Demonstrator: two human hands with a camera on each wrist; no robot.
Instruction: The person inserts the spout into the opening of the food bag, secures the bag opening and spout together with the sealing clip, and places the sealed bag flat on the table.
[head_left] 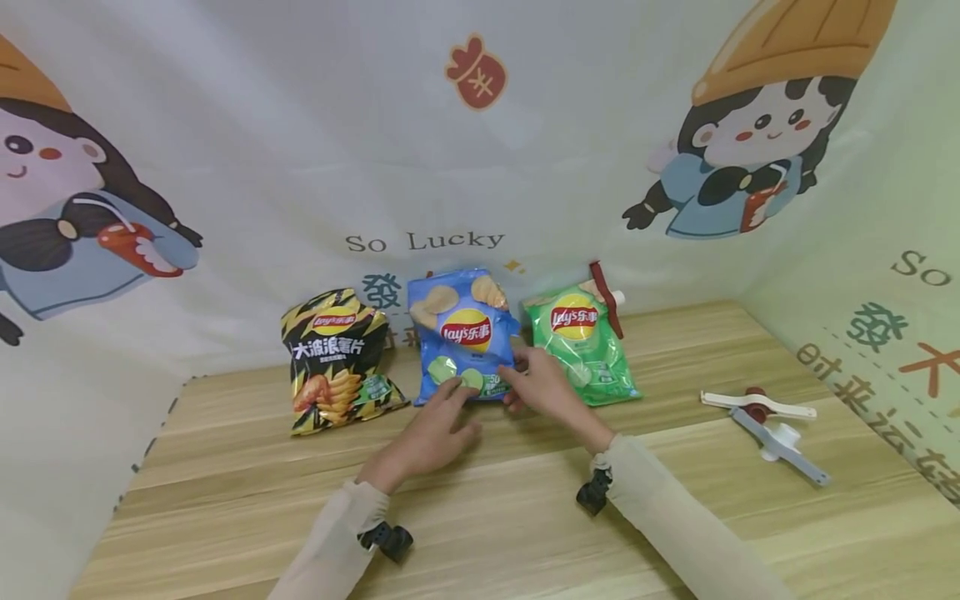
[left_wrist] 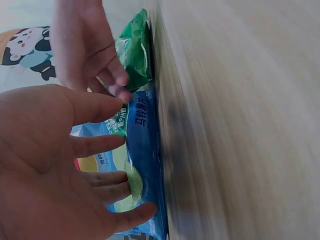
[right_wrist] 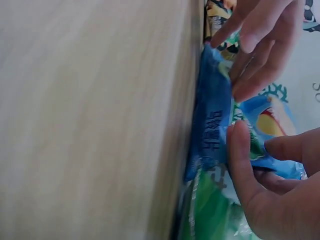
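Note:
A blue Lay's chip bag stands against the backdrop, between a black-and-yellow chip bag and a green Lay's chip bag. My left hand is at its lower front, fingers extended and touching or almost touching the bag; the left wrist view shows them spread. At the bag's lower right edge is my right hand, its fingers loosely bent against the side. In the right wrist view the right thumb lies by the bag's lower front. A red sealing clip with a white spout crosses the green bag's top corner.
On the right of the wooden table lie a white bag clip with a brown cap and a grey bag clip with a white cap. A printed cloth backdrop rises behind the bags and along both sides.

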